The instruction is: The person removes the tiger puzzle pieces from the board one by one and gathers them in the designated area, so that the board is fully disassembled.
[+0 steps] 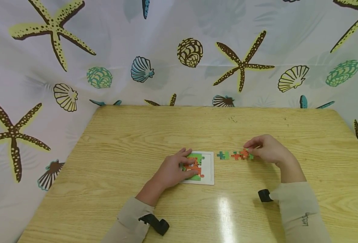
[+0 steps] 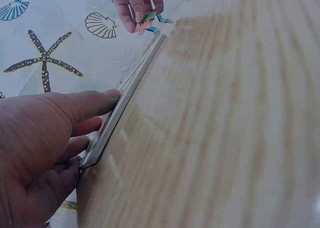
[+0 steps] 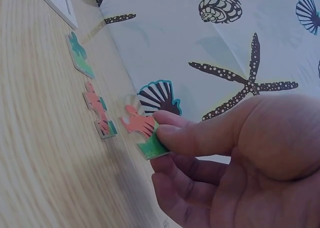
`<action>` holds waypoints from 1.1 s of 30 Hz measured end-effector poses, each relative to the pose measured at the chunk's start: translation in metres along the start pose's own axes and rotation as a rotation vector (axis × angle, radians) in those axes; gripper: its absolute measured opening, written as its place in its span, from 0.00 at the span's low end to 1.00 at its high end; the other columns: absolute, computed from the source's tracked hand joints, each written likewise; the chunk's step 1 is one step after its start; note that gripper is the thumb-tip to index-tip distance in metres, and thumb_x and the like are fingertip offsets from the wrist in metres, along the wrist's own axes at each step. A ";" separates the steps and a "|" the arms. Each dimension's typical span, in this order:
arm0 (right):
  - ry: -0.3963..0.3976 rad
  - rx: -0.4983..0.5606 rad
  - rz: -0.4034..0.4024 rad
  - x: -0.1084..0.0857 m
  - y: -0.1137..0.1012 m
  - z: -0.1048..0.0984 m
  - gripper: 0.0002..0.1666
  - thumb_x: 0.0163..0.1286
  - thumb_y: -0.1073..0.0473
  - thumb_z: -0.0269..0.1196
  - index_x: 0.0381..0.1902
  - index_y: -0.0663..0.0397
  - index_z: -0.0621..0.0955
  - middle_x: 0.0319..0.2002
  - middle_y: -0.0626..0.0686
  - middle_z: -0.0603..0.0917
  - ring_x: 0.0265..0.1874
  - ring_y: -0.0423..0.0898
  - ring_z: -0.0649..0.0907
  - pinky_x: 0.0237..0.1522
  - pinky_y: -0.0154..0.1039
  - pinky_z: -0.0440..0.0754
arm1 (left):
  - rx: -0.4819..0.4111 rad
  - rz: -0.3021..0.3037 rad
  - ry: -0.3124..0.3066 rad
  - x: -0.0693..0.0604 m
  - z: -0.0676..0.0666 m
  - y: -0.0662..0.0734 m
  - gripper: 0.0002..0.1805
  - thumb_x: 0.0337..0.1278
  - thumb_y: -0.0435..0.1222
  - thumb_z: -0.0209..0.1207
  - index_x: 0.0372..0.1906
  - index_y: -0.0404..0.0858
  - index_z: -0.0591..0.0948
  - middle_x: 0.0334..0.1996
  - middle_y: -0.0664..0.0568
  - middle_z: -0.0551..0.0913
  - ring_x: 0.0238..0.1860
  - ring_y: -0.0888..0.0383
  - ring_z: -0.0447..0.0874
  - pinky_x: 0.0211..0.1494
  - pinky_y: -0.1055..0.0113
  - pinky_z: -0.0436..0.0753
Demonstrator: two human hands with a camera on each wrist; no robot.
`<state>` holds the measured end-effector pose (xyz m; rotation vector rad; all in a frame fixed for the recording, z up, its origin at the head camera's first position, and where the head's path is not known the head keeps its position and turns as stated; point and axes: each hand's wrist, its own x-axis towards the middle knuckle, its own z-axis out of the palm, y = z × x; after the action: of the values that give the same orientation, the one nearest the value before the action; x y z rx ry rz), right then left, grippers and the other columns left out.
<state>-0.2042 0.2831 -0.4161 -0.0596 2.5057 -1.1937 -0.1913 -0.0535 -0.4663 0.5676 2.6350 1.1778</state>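
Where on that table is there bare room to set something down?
The wooden table is bare between the puzzle tray and the shell-print cloth, and nearer, between the sleeves. Crowded spot: mid-table, where the left hand rests on the tray and loose puzzle pieces line up toward the right hand, which pinches another piece.

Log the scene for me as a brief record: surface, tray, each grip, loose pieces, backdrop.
Surface: wood-grain table
Tray: white, on table; picture pieces at left, right strip bare
Left grip: resting on tray's left side
Right grip: pinching orange-and-green piece above table
Loose pieces: green piece nearest tray, orange patterning beyond; exact count unclear
Backdrop: white cloth, starfish and shells
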 end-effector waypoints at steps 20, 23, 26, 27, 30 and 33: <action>0.012 -0.038 0.017 0.001 0.006 -0.003 0.14 0.74 0.66 0.57 0.53 0.65 0.82 0.48 0.62 0.82 0.40 0.49 0.77 0.39 0.37 0.76 | -0.005 0.010 -0.006 0.000 -0.001 -0.001 0.23 0.54 0.42 0.72 0.55 0.38 0.86 0.73 0.50 0.70 0.79 0.49 0.56 0.77 0.44 0.61; 0.014 -0.039 0.023 0.001 0.007 -0.003 0.13 0.74 0.66 0.57 0.52 0.66 0.82 0.46 0.61 0.82 0.40 0.49 0.76 0.38 0.38 0.76 | -0.005 -0.001 -0.004 0.000 -0.001 0.000 0.23 0.53 0.43 0.73 0.54 0.39 0.86 0.73 0.51 0.70 0.79 0.50 0.56 0.77 0.44 0.61; 0.021 -0.047 0.028 0.000 0.008 -0.004 0.13 0.73 0.67 0.58 0.51 0.67 0.83 0.44 0.60 0.82 0.39 0.49 0.76 0.37 0.37 0.75 | 0.004 0.004 0.000 0.000 0.000 0.000 0.23 0.52 0.43 0.73 0.54 0.39 0.87 0.72 0.50 0.71 0.79 0.49 0.57 0.77 0.44 0.62; 0.025 -0.053 0.031 0.000 0.008 -0.004 0.13 0.73 0.67 0.58 0.51 0.67 0.83 0.44 0.60 0.82 0.39 0.49 0.76 0.38 0.37 0.75 | 0.006 0.004 -0.001 0.000 0.000 0.000 0.24 0.52 0.43 0.73 0.54 0.39 0.86 0.72 0.50 0.71 0.79 0.49 0.57 0.77 0.44 0.62; 0.040 -0.074 0.032 0.000 0.008 -0.004 0.12 0.73 0.67 0.58 0.50 0.67 0.83 0.44 0.61 0.82 0.39 0.49 0.77 0.38 0.37 0.75 | 0.007 0.009 0.000 0.000 0.000 0.000 0.24 0.52 0.43 0.73 0.54 0.39 0.86 0.72 0.50 0.71 0.78 0.49 0.57 0.76 0.44 0.63; 0.050 -0.086 0.036 0.001 0.008 -0.003 0.12 0.73 0.68 0.58 0.49 0.67 0.84 0.44 0.61 0.83 0.40 0.50 0.77 0.39 0.37 0.75 | 0.001 0.001 -0.002 0.000 -0.001 0.001 0.24 0.52 0.43 0.73 0.54 0.39 0.86 0.72 0.50 0.71 0.79 0.50 0.57 0.76 0.46 0.63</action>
<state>-0.2055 0.2900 -0.4204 -0.0068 2.5892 -1.0858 -0.1914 -0.0538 -0.4652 0.5704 2.6343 1.1762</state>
